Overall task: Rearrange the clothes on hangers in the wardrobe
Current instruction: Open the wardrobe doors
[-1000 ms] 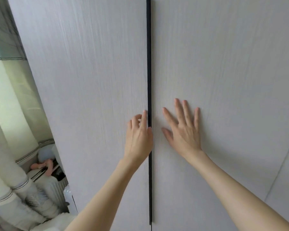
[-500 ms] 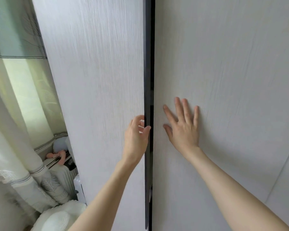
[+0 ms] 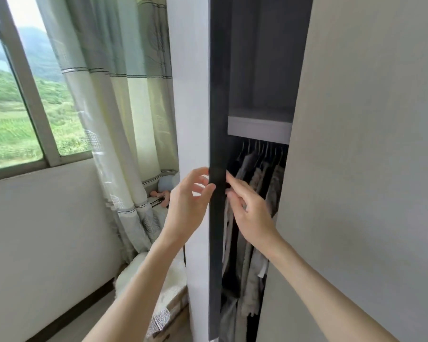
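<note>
The left wardrobe door (image 3: 216, 119) stands swung out, its dark edge facing me. My left hand (image 3: 189, 206) holds that edge at mid height, thumb and curled fingertips on it. My right hand (image 3: 251, 213) reaches into the gap, its straight fingers touching the door's inner side. Inside, several grey and beige clothes (image 3: 258, 191) hang on hangers (image 3: 263, 150) from a rail under a shelf (image 3: 258, 129). The right wardrobe door (image 3: 361, 169) is closed and hides the rest of the clothes.
To the left are a window (image 3: 13, 107) and a pale green curtain (image 3: 124, 107). A white fluffy cushion (image 3: 168, 280) lies on a low seat beside the wardrobe. A soft toy (image 3: 162, 195) sits behind the curtain.
The left door has swung wide, exposing the hanging clothes. My right hand left the right door's face and moved into the gap. My view turned left toward the window.
</note>
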`<state>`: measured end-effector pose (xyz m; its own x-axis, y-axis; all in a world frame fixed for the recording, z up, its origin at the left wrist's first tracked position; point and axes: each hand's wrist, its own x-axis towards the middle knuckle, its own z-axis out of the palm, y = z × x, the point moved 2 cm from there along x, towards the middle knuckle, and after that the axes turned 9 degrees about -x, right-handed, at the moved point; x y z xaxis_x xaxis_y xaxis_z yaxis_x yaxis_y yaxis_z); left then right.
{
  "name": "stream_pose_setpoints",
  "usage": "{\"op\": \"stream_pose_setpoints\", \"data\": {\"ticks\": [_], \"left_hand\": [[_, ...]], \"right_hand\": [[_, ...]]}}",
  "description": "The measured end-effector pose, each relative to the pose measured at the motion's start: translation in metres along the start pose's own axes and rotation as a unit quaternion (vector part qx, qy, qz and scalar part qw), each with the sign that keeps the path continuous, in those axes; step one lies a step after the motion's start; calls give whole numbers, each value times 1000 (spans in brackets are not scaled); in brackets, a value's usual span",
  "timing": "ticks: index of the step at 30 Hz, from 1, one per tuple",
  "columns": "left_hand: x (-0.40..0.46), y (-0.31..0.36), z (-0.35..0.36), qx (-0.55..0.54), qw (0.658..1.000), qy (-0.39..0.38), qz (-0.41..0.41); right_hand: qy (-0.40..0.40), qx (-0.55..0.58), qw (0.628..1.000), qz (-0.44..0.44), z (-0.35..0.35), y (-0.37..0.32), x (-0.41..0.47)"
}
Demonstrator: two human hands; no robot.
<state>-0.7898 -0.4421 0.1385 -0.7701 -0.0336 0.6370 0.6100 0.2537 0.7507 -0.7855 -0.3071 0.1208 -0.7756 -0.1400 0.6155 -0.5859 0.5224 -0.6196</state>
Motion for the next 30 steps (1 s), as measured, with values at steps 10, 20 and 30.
{"op": "stream_pose_setpoints", "data": {"ticks": [10,20,30], "left_hand": [[-22,-13,-105,22,996,89,-5],[-9,-53,-211,121,982,141,-31],[20,-92,-264,128,983,129,-29]], "right_hand": [[-58,-94,973,-204,72,-40,19],[-77,-236,923,-293,193,-83,70],[-102,-307,906,-272,262,-89,99]]}}
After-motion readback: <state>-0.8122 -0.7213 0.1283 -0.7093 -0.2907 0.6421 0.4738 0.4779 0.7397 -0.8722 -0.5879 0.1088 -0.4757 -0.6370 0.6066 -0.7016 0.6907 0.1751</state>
